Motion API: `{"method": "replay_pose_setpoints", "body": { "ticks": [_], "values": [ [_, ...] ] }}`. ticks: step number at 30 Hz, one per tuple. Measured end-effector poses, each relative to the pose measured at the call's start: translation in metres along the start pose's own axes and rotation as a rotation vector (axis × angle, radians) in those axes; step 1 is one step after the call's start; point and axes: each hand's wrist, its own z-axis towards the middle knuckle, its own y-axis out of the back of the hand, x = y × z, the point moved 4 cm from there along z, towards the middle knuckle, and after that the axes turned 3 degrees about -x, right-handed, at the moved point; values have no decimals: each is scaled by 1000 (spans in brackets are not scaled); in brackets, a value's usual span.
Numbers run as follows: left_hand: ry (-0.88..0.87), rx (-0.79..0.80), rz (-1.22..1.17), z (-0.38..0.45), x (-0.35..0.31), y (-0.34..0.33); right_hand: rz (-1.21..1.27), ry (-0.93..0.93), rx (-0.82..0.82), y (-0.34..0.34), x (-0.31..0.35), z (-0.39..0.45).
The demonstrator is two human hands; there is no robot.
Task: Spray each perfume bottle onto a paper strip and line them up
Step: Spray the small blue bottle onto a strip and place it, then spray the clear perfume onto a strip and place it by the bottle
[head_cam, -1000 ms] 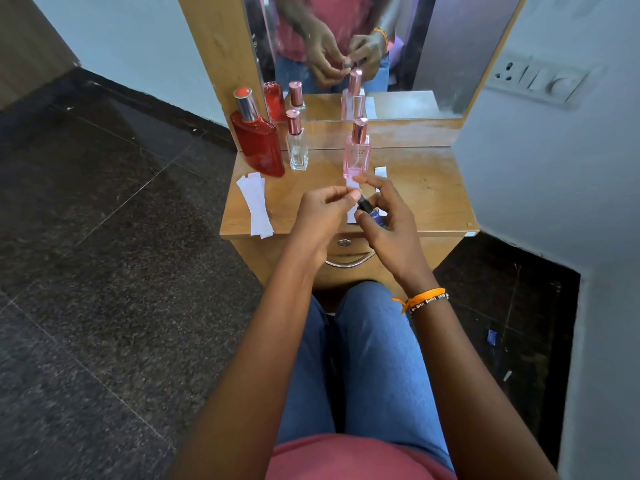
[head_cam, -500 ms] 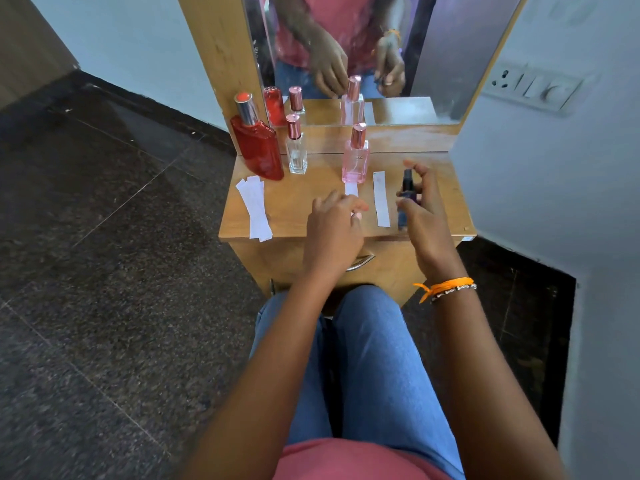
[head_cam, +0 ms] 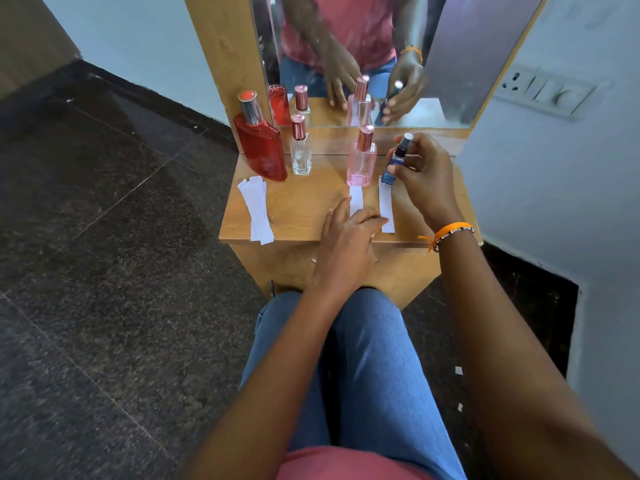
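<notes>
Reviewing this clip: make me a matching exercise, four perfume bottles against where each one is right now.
Things:
1. red bottle
2. clear bottle
3. pink bottle
4. blue bottle

Places:
A. behind the strip partly covered by the left hand
B. held in the right hand, at the far end of the rightmost strip
C. leftmost, behind the pile of spare strips
D. just right of the red bottle

Pairs: 1-C, 2-D, 3-A, 4-B

Red bottle (head_cam: 263,147), clear bottle (head_cam: 300,150), pink bottle (head_cam: 361,161), blue bottle (head_cam: 393,166) upright in row; two strips (head_cam: 356,200) at 6 o'clock; spare strips (head_cam: 257,209) left.
</notes>
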Motion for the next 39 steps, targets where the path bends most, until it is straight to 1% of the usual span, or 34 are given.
{"method": "replay_pose_setpoints", "body": {
  "ticks": [3,7,12,14,17,18,19,21,24,26,27,29,33,39],
  "values": [
    [8,-15,-22,0,2,-1,-58,-1,30,-5,-3,2],
    [15,-27,-46,-1,4,-3,-56,12,55,-6,-2,0],
    [10,-35,-71,-2,1,-2,-19,-18,41,-2,-2,-9],
    [17,-71,-111,-3,0,3,-17,12,-44,1,0,-18],
    [45,-135,-123,-4,3,16,-114,87,-257,4,8,-40],
    [63,-162,-125,-4,6,21,-129,96,-299,1,10,-48],
    [88,-195,-127,-5,10,28,-129,93,-304,-4,13,-56],
    [159,-277,-119,-9,22,42,-113,77,-213,-24,20,-67],
    [322,-381,-73,-19,52,61,-117,25,35,-68,29,-78],
    [460,-399,-56,-28,73,69,-149,-12,163,-97,34,-82],
    [517,-382,-42,-33,82,72,-163,-24,203,-109,36,-83],
    [573,-333,-16,-41,93,73,-196,-41,233,-129,41,-83],
    [570,-294,5,-45,101,75,-245,-68,213,-151,49,-80],
    [562,-294,-93,-44,110,74,-249,-193,204,-158,51,-76]
  ]
}}
